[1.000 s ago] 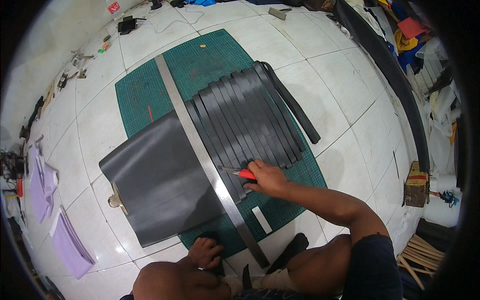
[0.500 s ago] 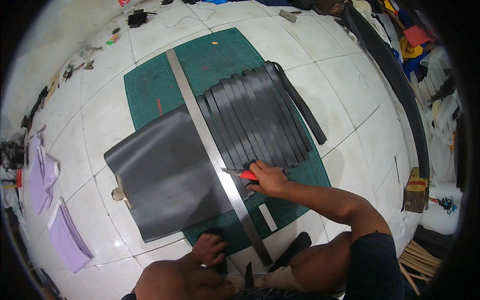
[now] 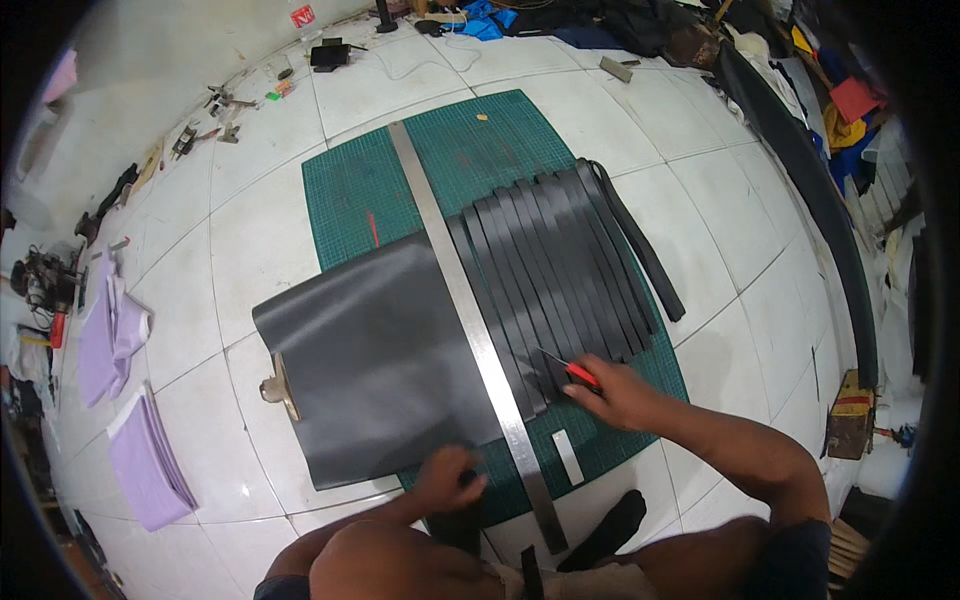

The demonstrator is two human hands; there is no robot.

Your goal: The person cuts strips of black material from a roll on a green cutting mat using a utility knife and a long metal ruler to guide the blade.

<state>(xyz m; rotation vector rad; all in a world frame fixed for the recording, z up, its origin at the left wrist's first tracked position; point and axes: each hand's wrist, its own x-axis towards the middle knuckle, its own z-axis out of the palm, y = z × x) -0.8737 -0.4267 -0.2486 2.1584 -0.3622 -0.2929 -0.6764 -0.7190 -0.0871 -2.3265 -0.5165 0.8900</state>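
In my right hand [image 3: 625, 395], closed, is a red-handled utility knife [image 3: 582, 375], its thin blade pointing up-left over cut dark strips [image 3: 560, 270] lying side by side. Left of the strips, a long metal ruler [image 3: 460, 290] lies across the green cutting mat [image 3: 350, 190]. A dark grey sheet [image 3: 380, 370] lies along the ruler's left side, with a metal bulldog clip [image 3: 280, 387] at its left edge. My left hand [image 3: 440, 482] hovers near the sheet's lower edge; motion blurs its fingers. A small white strip [image 3: 567, 457] rests on the mat below my right hand.
Folded lilac cloth [image 3: 150, 465] lies on the white tiles at the left. A long dark roll [image 3: 810, 190] stretches down the right side, towards a small worn box [image 3: 852, 412]. A grey block [image 3: 616, 69] sits beyond the mat. My dark-covered foot [image 3: 610, 530] is close to the ruler's near end.
My right hand has drawn the knife away from the ruler to the right, over the strips. The left hand has lifted from beside my foot towards the sheet. The whole view has shifted slightly.
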